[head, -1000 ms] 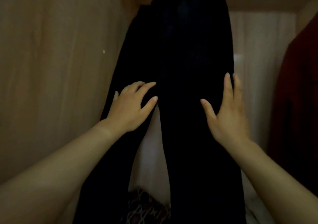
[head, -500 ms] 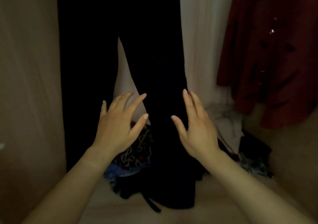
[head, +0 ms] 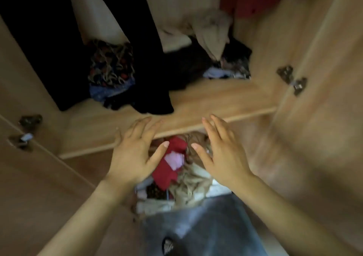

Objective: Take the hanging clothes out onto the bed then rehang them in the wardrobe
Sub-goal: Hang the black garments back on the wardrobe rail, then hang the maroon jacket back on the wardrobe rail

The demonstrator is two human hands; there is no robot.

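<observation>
Both hands had dropped from the black trousers [head: 149, 45], which hung at upper left with hems on the wardrobe shelf [head: 216, 96]. Left hand [head: 135, 153] and right hand [head: 222, 153] hovered spread and empty at centre frame over the lower compartment's heap of clothes [head: 176, 169], red among beige. More crumpled clothes [head: 206, 37] lay on the shelf; no writing was legible.
</observation>
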